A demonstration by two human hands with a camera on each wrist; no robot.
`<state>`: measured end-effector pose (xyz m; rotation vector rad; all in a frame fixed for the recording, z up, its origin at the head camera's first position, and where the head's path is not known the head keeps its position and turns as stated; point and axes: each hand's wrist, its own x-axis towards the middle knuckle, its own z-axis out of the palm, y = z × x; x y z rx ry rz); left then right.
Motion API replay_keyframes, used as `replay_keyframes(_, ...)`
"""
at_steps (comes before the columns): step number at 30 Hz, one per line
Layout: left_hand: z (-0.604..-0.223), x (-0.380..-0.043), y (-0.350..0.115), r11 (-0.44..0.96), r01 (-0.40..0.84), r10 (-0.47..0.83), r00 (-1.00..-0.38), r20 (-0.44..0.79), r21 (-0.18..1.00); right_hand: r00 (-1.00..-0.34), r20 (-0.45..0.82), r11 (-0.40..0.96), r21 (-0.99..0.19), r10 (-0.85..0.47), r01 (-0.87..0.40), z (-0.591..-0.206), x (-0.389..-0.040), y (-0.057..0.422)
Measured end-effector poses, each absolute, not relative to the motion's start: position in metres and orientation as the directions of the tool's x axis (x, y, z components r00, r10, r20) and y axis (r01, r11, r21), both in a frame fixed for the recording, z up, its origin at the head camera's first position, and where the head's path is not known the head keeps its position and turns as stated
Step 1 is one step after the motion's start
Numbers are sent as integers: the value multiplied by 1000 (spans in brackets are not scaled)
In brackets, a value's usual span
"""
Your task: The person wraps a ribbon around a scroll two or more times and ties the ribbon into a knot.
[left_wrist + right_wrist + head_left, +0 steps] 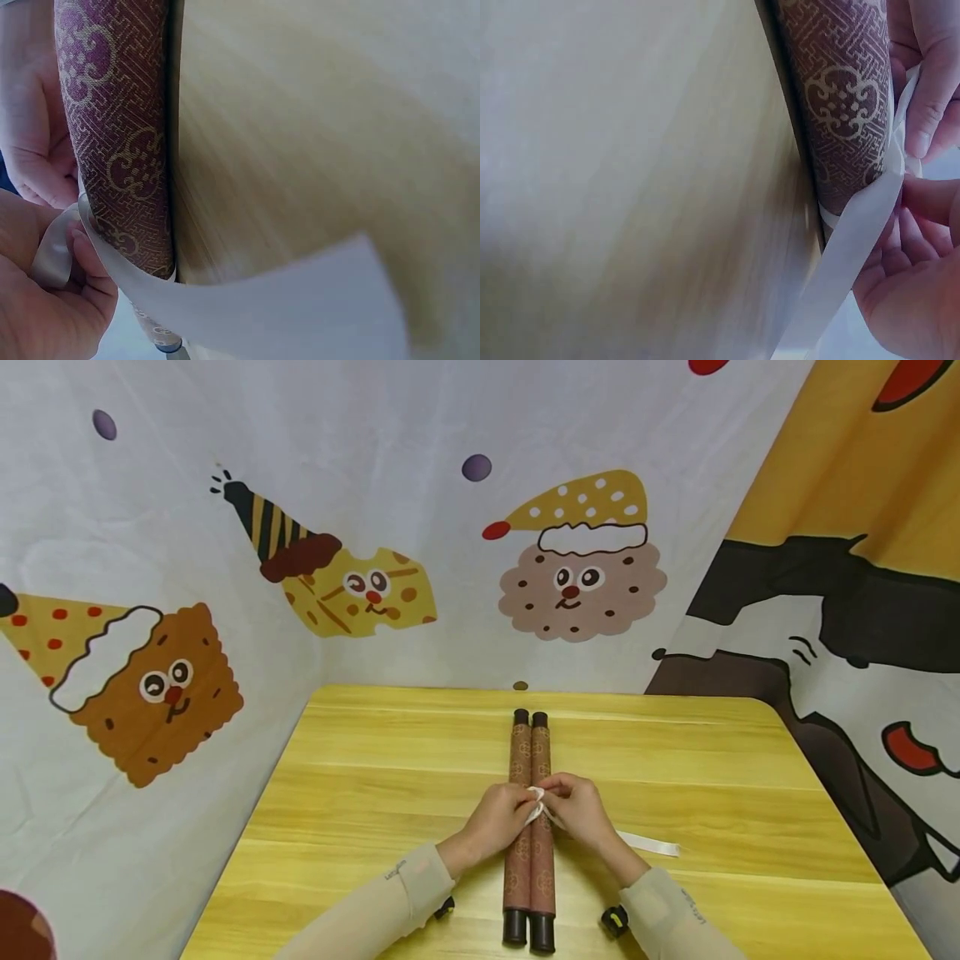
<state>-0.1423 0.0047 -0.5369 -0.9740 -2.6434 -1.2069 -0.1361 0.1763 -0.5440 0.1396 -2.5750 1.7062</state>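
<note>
Two scroll rolls lie side by side, touching along their length, pointing away from me. The left roll (517,868) and right roll (543,868) wear reddish-brown cloth with gold motifs and have black end knobs. A white ribbon (855,240) passes around them at mid-length. My left hand (495,817) pinches a loop of the ribbon over the rolls. From the other side, my right hand (581,810) pinches the ribbon close by, fingertips almost meeting the left ones. One flat ribbon tail (651,844) trails out to the right on the table. Fingers partly hide the crossing.
The rolls rest on a yellow wood-grain table (360,777). A small black object with yellow marking (615,921) sits by my right sleeve, and a similar black object (446,907) by the left. Printed cloth (405,660) hangs behind the table.
</note>
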Motion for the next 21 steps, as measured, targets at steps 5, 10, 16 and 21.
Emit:
replay_keyframes(5, -537, -142, 5, 490, 603, 525, -781, 339, 630, -997, 16, 317, -948, -72, -38, -540, -137, 176)
replay_keyframes(10, -536, -141, 3, 494, 618, 543, -768, 338, 611, -992, -66, 299, -954, -111, 30, -523, -135, 176)
replay_keyframes(16, -535, -138, -1, 473, 656, 582, -734, 351, 588, -974, -32, 361, -931, -225, -52, -503, -135, 174)
replay_keyframes(21, -535, -136, -2, 463, 667, 605, -719, 342, 583, -964, 8, 455, -881, -264, -132, -520, -144, 176)
